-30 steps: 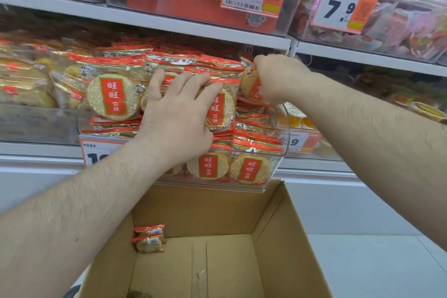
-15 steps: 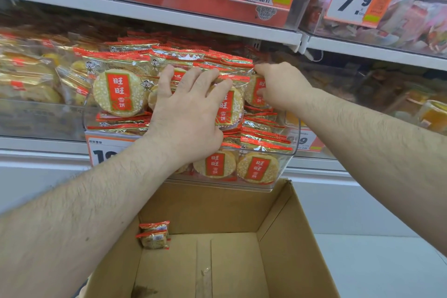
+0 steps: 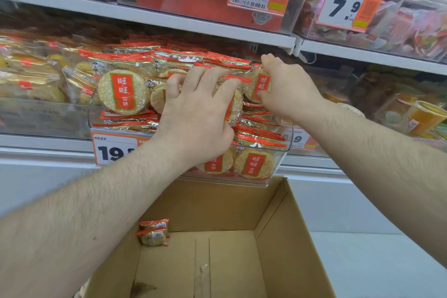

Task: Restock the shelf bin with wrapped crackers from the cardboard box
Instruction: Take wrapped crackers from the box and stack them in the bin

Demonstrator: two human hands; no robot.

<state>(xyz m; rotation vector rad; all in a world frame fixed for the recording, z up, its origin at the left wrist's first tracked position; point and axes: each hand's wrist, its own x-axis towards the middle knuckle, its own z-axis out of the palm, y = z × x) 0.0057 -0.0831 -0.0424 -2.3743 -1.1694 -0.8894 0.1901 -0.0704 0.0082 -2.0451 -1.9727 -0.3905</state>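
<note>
Two packs left: wrapped crackers (image 3: 153, 235) at cardboard box (image 3: 285, 237) back-left corner
handling: light, brittle, slippery film; hold by edges
left hand (image 3: 196, 113): fingers spread, pressing packs in shelf bin (image 3: 281, 155)
right hand (image 3: 287, 87): fingers pinching standing cracker pack (image 3: 257, 84)

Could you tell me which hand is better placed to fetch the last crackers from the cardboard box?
Probably the left hand: the two wrapped crackers lie in the left rear corner of the cardboard box, under that forearm. The right hand pinches a packet at the shelf bin.

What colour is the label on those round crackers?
Red with pale lettering, on the wrapped crackers, clearest in the head view.
</note>
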